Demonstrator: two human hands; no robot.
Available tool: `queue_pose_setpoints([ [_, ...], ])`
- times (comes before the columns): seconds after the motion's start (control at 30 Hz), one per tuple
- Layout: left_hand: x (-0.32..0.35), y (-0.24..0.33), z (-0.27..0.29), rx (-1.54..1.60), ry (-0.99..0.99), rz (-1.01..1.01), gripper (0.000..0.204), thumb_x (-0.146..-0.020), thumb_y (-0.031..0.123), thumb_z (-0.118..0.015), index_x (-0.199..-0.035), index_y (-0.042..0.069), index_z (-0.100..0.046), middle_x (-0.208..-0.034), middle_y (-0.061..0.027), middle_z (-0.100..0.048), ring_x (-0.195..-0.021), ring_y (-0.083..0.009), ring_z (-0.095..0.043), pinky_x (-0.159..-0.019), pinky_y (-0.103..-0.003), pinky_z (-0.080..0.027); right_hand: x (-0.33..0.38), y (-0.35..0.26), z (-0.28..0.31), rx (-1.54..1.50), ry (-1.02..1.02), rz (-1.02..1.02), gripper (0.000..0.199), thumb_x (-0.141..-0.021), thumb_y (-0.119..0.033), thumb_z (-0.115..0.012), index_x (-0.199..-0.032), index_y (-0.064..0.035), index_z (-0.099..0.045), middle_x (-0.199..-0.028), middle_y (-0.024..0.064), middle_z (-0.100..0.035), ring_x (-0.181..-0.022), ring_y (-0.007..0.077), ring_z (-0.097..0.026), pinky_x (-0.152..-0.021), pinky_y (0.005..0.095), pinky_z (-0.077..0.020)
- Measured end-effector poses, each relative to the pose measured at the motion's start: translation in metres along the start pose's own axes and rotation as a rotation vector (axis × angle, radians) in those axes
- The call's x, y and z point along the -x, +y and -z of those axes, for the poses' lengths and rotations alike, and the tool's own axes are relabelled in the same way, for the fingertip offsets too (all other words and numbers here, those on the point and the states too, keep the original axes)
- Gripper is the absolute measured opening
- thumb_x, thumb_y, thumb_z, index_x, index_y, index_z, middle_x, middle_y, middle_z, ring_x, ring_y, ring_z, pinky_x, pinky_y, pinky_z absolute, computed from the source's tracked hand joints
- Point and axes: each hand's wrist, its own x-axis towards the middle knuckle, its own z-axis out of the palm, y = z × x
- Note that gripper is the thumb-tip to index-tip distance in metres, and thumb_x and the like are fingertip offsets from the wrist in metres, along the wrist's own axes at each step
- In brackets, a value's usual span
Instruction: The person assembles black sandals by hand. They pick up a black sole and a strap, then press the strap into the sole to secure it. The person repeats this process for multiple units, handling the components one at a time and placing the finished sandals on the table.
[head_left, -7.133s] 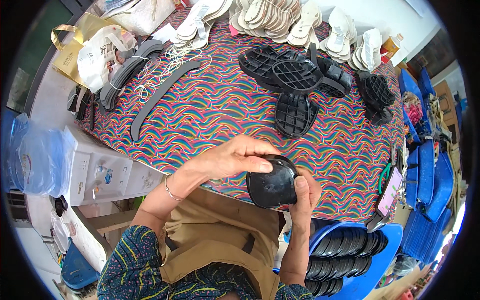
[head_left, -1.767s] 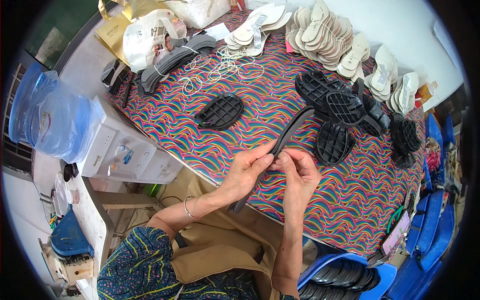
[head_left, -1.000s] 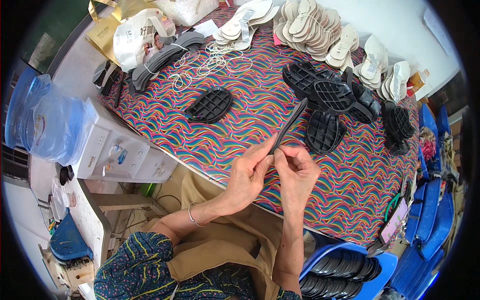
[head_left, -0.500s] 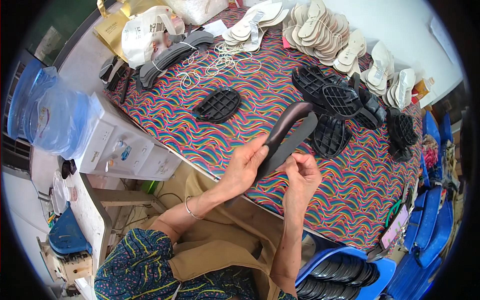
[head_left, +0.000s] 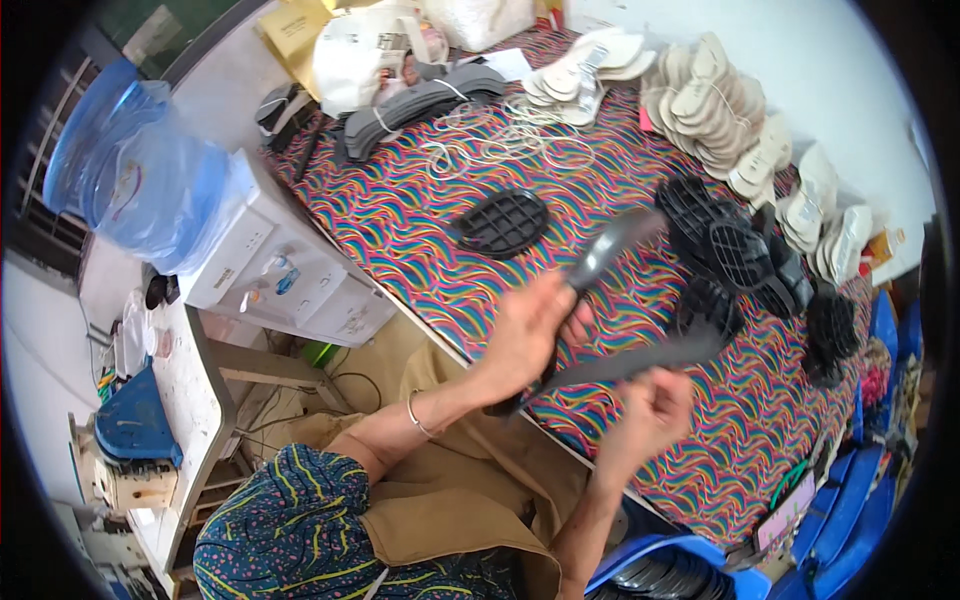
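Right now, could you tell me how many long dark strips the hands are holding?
2: one strip rising from the left hand, another strip running sideways above the right hand.

Free room: bare stretch of the surface (head_left: pixel 420 230) between its near edge and the lone black grid sole (head_left: pixel 503 222). Obstacles: heap of black soles (head_left: pixel 745 265) to the right; pale insole stacks (head_left: pixel 720 110) and white cord loops (head_left: pixel 490 150) along the far side.

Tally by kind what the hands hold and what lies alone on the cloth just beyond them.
dark strips, one in the left hand, one in the right hand: 2
black grid sole, alone on the patterned cloth: 1
Total: 3
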Motion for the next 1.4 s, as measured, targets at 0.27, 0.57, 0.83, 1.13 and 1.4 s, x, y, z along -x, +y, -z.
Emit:
queue_pose_setpoints([
  [0.27, 0.013, 0.010, 0.004, -0.162, -0.243, -0.074, 0.029, -0.104, 0.018, -0.048, -0.123, -0.002, -0.057, -0.085, -0.0038, -0.063, -0.074, -0.0091, -0.059, -0.067, -0.026, -0.050, 0.003, -0.012, -0.004, -0.164, -0.182, -0.117, 0.011, -0.089, 0.009, -0.060, -0.094, 0.0005, -0.057, -0.086, 0.0057, -0.060, -0.066, 0.0084, -0.059, -0.055, 0.0219, -0.0492],
  [0.57, 0.012, 0.015, -0.002, 0.063, -0.502, 0.089, 0.027, -0.102, 0.016, -0.053, -0.121, -0.001, -0.062, -0.074, -0.0007, -0.060, -0.065, -0.0070, -0.056, -0.056, -0.027, -0.045, -0.002, -0.029, -0.012, -0.382, -0.297, -0.306, 0.010, -0.088, 0.008, -0.061, -0.094, 0.0007, -0.059, -0.075, 0.0076, -0.064, -0.053, 0.0098, -0.056, -0.049, 0.0234, -0.0475],
  [0.83, 0.003, 0.015, 0.021, -0.742, 0.119, -0.597, 0.020, -0.095, 0.008, -0.059, -0.112, -0.001, -0.064, -0.075, -0.0176, -0.064, -0.062, -0.0291, -0.064, -0.055, -0.038, -0.046, 0.009, -0.015, -0.007, -0.099, 0.040, 0.018, 0.009, -0.090, 0.005, -0.055, -0.087, -0.0032, -0.056, -0.073, 0.0039, -0.056, -0.047, 0.0064, -0.046, -0.042, 0.0199, -0.0340],
  [1.13, -0.048, 0.080, 0.183, 0.089, 0.427, -0.199, 0.030, -0.102, 0.023, -0.048, -0.098, -0.004, -0.062, -0.085, -0.0146, -0.069, -0.072, -0.0200, -0.067, -0.066, -0.029, -0.055, -0.030, -0.006, 0.203, 0.067, 0.529, -0.050, 0.022, -0.096, -0.022, -0.051, -0.102, -0.0043, -0.063, -0.080, 0.0018, -0.055, -0.073, 0.0123, -0.053, -0.059, 0.0304, -0.0429],
  [1.4, -0.113, 0.070, 0.242, -1.129, 0.438, -0.314, 0.033, -0.087, 0.010, -0.057, -0.119, 0.004, -0.064, -0.089, -0.0188, -0.069, -0.075, -0.0341, -0.068, -0.070, -0.042, -0.055, -0.009, -0.054, 0.198, -0.343, -0.031, -0.172, 0.048, -0.097, -0.041, -0.054, -0.122, 0.0003, -0.057, -0.095, 0.0112, -0.060, -0.083, 0.0164, -0.055, -0.073, 0.0295, -0.0438],
])
